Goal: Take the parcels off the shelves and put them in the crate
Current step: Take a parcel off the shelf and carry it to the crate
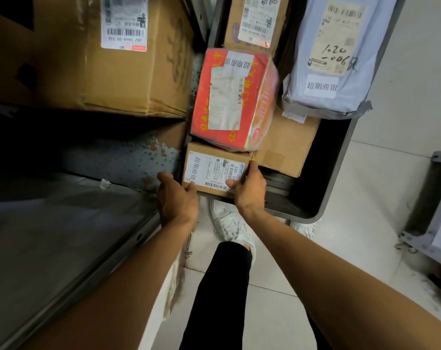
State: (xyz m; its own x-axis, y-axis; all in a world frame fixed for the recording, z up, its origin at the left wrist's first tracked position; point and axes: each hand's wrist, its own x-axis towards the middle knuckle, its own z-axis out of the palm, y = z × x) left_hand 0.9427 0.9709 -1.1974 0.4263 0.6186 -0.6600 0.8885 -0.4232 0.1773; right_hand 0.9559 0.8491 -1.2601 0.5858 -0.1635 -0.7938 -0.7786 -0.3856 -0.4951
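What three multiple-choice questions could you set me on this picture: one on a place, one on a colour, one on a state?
1. Where does the red parcel lie?
A on the floor
B on a brown box in the crate
C on the left shelf

2. What colour is the bag at the right?
A pale blue-grey
B green
C black

3. What holds the small box?
A both hands
B one hand only
C no hand

Answers:
1. B, it lies across the brown box, inside the crate's grey wall.
2. A, its plastic is pale blue-grey.
3. A, the left hand and the right hand each grip one end.
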